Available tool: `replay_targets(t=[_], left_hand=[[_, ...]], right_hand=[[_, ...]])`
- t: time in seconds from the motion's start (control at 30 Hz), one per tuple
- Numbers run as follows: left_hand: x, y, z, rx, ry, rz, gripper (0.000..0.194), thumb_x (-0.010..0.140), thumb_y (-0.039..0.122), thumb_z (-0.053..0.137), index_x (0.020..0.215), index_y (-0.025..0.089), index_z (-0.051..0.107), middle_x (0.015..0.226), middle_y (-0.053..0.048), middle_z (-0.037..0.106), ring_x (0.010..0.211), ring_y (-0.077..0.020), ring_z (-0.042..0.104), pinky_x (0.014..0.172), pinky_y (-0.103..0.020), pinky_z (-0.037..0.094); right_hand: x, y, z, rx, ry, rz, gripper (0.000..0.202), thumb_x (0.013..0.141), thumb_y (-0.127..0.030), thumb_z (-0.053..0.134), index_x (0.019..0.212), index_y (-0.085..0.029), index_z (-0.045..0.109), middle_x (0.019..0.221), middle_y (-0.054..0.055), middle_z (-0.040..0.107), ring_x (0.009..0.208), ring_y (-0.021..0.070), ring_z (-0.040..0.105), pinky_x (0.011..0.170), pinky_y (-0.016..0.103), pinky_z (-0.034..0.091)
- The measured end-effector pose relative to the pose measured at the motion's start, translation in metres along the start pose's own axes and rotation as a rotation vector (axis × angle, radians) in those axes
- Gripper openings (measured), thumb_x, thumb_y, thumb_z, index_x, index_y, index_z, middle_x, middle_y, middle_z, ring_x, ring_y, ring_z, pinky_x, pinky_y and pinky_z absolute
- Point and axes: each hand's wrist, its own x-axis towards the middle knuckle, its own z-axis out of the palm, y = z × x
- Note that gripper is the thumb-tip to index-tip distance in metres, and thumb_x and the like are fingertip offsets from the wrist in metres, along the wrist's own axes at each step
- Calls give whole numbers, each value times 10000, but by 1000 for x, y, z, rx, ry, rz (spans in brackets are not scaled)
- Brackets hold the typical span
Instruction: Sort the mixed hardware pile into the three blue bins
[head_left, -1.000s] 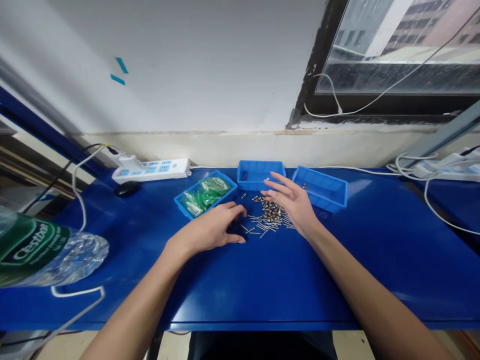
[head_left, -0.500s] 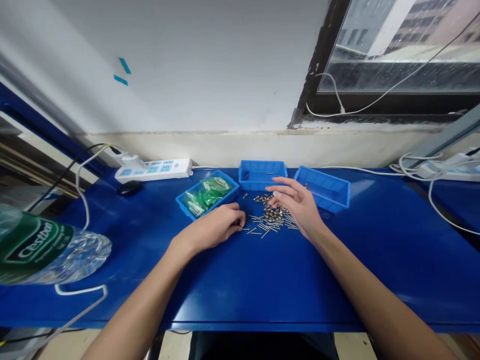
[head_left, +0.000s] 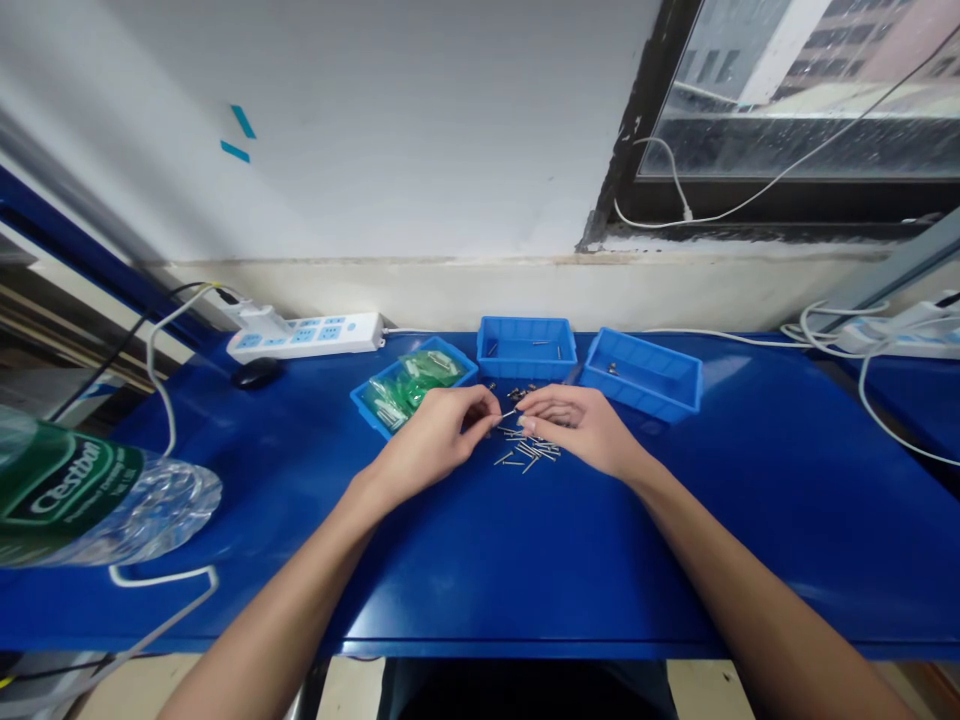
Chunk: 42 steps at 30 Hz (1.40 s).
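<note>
Between my hands is a thin silvery screw, held level just above the pile. My left hand pinches one end of it between thumb and forefinger. The curled fingertips of my right hand close on its other end; whether they also hold a small part is hidden. Below and between the hands lie loose screws, with small metal fittings behind them, partly covered by my fingers.
A blue bin with green-marked plastic bags stands at left. The middle bin holds a few screws, the right bin a small metal part. Farther left are a water bottle, black mouse and power strip.
My left hand has lifted a screw off the table and moved slightly right and up. My right hand has come down and left from above the pile, its spread fingers now curled at the screw.
</note>
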Motion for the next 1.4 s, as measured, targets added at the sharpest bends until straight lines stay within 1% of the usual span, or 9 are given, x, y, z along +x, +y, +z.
replay_targets(t=[0.23,0.53,0.67,0.73,0.87,0.93,1.03,1.2,1.4], left_hand=[[2,1,7,-111,-2,-32,115,948,218,579,906,158,667,789,-27,709,700,-147,647,678,-277,510],[1,0,11,-253,-80,-111,152,954,287,606,910,159,676,793,-31,720,707,-155,677,657,-272,513],[-1,-2,8,-104,-110,-69,178,924,342,664,981,173,659,795,-23,697,709,-163,653,660,-286,502],[-2,-4,5,6,-150,-16,243,886,375,718,1015,183,645,818,-19,672,720,-167,629,663,-291,488],[-4,-9,4,89,-258,35,273,840,385,762,986,186,645,836,-18,617,724,-165,584,643,-283,461],[-3,-11,6,84,-284,37,189,866,318,724,972,180,651,829,-17,601,701,-155,567,633,-279,454],[-2,-11,8,94,-285,49,62,907,217,635,939,172,663,854,-29,606,715,-153,569,656,-284,455],[-1,-9,7,140,-285,58,130,943,147,534,886,166,650,872,-44,631,779,-173,593,724,-308,463],[-3,-13,0,162,-218,56,142,977,183,503,904,176,624,901,-46,641,809,-179,597,750,-318,470]], right_hand=[[3,-1,-1,89,19,60,340,788,-271,785,1110,-203,704,828,44,765,783,209,752,738,350,597],[0,-1,4,143,-73,85,202,777,-306,803,927,-190,733,760,30,751,716,191,742,696,335,594],[2,0,2,153,-72,116,186,757,-298,817,869,-182,724,684,25,738,632,177,716,655,334,594],[6,2,1,168,47,84,184,759,-313,818,854,-188,723,686,35,745,652,192,724,686,364,604],[15,10,2,243,318,-11,381,811,-345,777,1167,-240,693,1113,101,769,1047,289,731,918,482,602],[16,13,2,259,304,-37,588,833,-324,756,1387,-283,565,1344,98,672,1221,310,653,1023,516,557],[13,14,1,267,233,-50,661,836,-299,751,1447,-304,497,1423,84,615,1240,305,642,1069,510,532],[6,6,0,226,224,-14,377,854,-297,721,1222,-251,656,1206,87,738,985,272,750,922,476,605],[4,3,-4,95,279,-33,185,864,-307,692,1035,-240,710,928,52,783,774,221,748,781,428,612]])
